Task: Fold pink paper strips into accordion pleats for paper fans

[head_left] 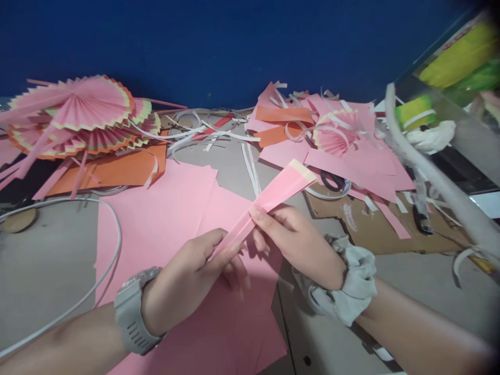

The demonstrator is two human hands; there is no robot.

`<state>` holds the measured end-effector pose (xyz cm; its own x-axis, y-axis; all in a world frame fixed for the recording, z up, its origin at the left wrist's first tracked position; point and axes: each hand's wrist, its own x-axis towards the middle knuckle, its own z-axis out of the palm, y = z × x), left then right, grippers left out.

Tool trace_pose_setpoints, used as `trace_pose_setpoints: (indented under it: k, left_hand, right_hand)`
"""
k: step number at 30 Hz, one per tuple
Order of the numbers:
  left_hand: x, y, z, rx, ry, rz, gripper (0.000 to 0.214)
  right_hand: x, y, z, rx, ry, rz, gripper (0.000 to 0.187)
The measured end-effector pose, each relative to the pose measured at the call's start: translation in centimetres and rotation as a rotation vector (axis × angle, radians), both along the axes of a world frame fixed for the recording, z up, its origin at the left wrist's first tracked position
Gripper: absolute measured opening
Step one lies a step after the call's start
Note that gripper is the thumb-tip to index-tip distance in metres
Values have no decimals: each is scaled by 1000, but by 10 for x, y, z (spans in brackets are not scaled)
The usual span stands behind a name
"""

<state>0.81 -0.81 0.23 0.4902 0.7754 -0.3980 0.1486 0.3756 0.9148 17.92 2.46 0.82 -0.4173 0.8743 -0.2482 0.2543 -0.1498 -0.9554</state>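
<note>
A narrow folded strip of pink paper (279, 188) with a pale yellow end slants up to the right between my hands. My left hand (199, 271) is closed on its lower end, thumb along the top. Higher up, near the middle, my right hand (291, 234) pinches it between thumb and fingers. Some fingertips of both hands are hidden behind the strip and each other. Below them, large pink paper sheets (156, 219) lie overlapping on the grey table (47, 271).
Pleated pink paper fans (94, 104) are stacked at the left on orange paper (113, 169). Pink offcuts (351, 169) and a piece of cardboard (351, 216) lie right. White strips (211, 130) sit behind. A white cable (117, 245) loops left; a pale tube (429, 172) crosses at right.
</note>
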Motion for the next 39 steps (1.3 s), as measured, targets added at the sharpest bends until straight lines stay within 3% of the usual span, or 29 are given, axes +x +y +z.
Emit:
trace_pose_setpoints:
  k: [5,11,18,23,33,35,39]
  left_hand:
    - [0,1,0,-62,18,17,28]
    - [-3,2,3,-165,-102,-35,29]
    - [-5,2,3,-174,-143,-55,29]
    - [-1,-2,1,-144,-129,1,26]
    - [-1,-6,-2,-30,-102,-71,28]
    - [-2,-6,0,22,-66,-97,24]
    - [-1,-4,0,69,-26,-102,24]
  right_hand:
    - [3,3,4,107,-75,-66,47]
    - [3,4,2,70,-67,-15,50]
    - [1,4,0,78,-56,-18,50]
    - [0,2,1,111,-64,-53,48]
    - [8,11,-14,54,240,-285,26]
    - [6,9,-13,37,219,-232,24]
    - [-2,0,-7,-14,183,9,16]
